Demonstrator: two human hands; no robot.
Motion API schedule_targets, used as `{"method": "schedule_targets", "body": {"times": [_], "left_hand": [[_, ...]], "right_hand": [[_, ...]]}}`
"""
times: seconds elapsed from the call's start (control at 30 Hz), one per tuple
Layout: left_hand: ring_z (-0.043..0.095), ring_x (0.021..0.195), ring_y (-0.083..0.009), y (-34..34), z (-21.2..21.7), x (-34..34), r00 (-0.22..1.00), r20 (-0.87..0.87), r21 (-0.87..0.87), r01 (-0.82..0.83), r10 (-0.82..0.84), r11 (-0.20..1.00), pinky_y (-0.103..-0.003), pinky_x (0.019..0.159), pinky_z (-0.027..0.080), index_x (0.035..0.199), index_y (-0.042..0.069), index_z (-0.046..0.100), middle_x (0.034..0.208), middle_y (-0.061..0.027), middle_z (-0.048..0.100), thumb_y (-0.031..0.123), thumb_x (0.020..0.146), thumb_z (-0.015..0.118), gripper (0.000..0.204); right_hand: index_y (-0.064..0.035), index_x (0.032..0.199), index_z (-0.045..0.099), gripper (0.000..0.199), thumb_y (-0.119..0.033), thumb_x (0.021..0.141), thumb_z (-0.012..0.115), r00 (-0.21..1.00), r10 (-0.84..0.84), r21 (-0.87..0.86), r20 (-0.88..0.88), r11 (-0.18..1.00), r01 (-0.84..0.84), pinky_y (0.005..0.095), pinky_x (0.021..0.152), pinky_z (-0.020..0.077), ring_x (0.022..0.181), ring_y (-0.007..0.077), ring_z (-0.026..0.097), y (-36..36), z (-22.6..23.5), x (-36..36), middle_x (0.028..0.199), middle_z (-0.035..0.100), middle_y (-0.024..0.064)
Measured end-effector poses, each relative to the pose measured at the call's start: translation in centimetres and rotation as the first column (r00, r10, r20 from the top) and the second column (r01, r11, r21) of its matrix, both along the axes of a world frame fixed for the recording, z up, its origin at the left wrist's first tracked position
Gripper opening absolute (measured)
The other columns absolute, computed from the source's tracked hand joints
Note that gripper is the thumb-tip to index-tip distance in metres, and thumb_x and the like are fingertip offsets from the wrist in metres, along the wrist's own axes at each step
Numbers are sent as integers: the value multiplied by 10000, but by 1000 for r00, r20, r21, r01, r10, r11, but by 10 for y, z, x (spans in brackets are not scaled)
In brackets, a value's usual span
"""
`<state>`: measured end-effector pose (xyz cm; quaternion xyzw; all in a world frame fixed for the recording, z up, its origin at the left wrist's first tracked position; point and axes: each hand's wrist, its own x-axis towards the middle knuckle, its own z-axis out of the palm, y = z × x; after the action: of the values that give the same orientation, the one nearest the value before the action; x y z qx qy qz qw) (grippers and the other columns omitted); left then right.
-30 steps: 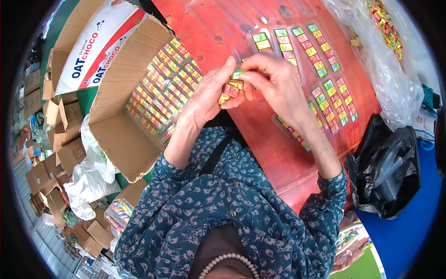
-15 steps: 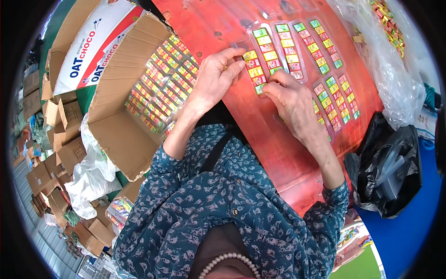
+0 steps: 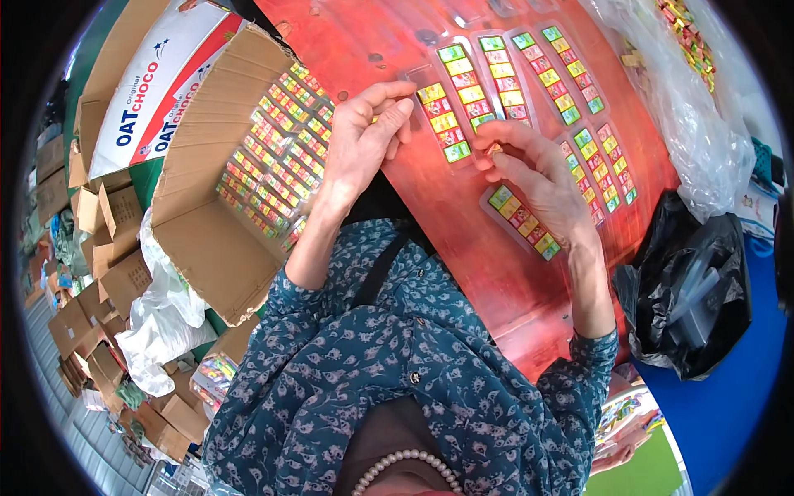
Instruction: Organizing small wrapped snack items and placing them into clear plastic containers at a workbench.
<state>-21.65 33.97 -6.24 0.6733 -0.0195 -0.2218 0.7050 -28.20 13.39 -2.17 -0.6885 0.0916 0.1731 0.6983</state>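
Observation:
My right hand [image 3: 533, 178] is closed in a pinch above the red table [image 3: 447, 240], with a small orange-brown piece [image 3: 495, 150] between thumb and fingertips. My left hand [image 3: 364, 136] hovers over the table's left edge, fingers curled against the thumb; a speck of yellow shows there, too small to name. Between the hands lies a clear plastic strip tray [image 3: 443, 122] filled with a row of small wrapped sweets in yellow, red and green. Another filled strip tray [image 3: 524, 221] lies below my right hand, which partly covers the trays behind it.
More filled strip trays [image 3: 572, 68] lie farther back. On the left, an open cardboard box [image 3: 198, 240] holds many filled trays. A clear plastic bag [image 3: 662, 124] with loose sweets sits at far right, above a black plastic bag [image 3: 686, 289]. Cartons [image 3: 124, 215] pile up beyond the box.
My right hand has lifted off the nearest strip tray, turning to show the small piece in its pinch. My left hand has drawn back left from the tray, fingers curling in.

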Motion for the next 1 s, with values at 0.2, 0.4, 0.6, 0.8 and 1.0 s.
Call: {"method": "schedule_targets", "body": {"times": [0.2,0.4,0.6,0.8,1.0], "left_hand": [[475,565,-33,-2,9,-5,997,49,36,57,-59,998,-184,505,383,994,-6,627,677,-4,583,101,874,554,176],[523,650,-52,-9,4,-14,961,271,161,9,-53,987,-215,574,442,921,-20,652,731,-9,625,56,812,633,134],[603,687,-313,-16,14,-14,843,485,398,23,-232,917,-353,579,461,885,2,613,760,-151,599,57,735,652,164],[558,594,-166,-18,17,-14,837,482,477,-2,-259,879,-291,544,438,886,-12,608,694,-95,585,82,731,684,196],[571,555,-136,-13,7,-13,999,12,43,40,-41,998,-254,452,416,881,9,621,733,-76,633,174,849,602,170]], "right_hand": [[-1,1043,570,215,14,829,554,996,-91,-103,2,991,90,286,656,481,778,149,609,1,6,2,896,593,59],[-18,970,585,292,111,719,511,832,383,-671,401,741,-18,374,610,463,702,288,588,12,2,7,792,539,145],[35,928,574,196,-1,751,496,757,536,-832,373,555,17,399,639,450,782,310,530,26,0,0,822,459,164],[21,899,570,176,5,733,513,777,544,-835,318,548,-42,398,644,452,799,321,532,20,7,-3,842,474,168],[20,876,585,98,-20,834,505,883,302,-616,358,788,-20,339,604,438,696,291,576,10,6,6,742,564,135]]}}
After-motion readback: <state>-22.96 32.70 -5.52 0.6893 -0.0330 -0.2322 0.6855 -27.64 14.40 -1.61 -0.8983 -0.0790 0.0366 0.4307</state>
